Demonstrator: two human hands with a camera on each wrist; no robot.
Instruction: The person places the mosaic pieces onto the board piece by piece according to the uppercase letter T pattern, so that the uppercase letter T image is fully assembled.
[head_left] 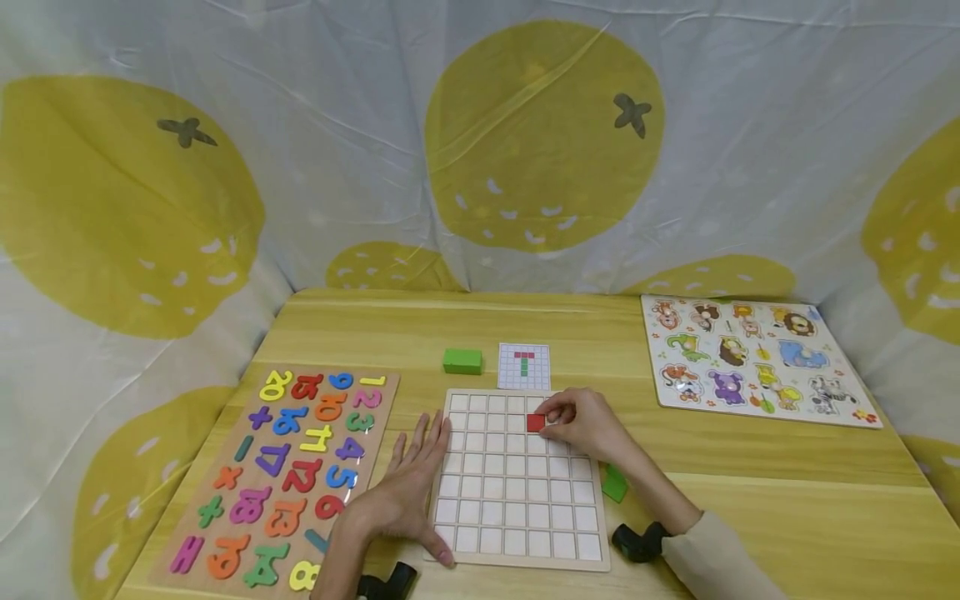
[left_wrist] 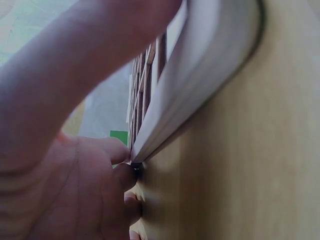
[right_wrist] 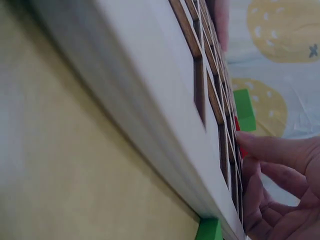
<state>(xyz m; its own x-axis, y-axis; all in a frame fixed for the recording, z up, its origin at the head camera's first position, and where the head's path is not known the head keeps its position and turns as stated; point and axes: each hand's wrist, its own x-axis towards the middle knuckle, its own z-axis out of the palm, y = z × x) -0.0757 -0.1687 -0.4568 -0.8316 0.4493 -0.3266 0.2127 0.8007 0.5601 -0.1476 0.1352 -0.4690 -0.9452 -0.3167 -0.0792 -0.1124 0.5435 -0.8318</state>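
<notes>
The red tile is near the picture's centre, at the second row down and fifth column across of the grid. It is square, so no side runs longer. Whether it sits in the cell or hangs just above it, I cannot tell.

The right hand is the nearer one, directly to the tile's right; its thumb and fingertips pinch the tile's right side, so the tile points leftward from the grip. The right wrist view shows the thumb against the red too.

The left hand is spread wide along the grid's left edge, thumb at the lower-left corner, holding no tile; the red tile lies up and to its right.

Just above the grid stands the card with a red-and-green T. Left of the card is one green block; another rests by the grid's right edge, near the right forearm. The number board fills lower left; the animal board is at right.
</notes>
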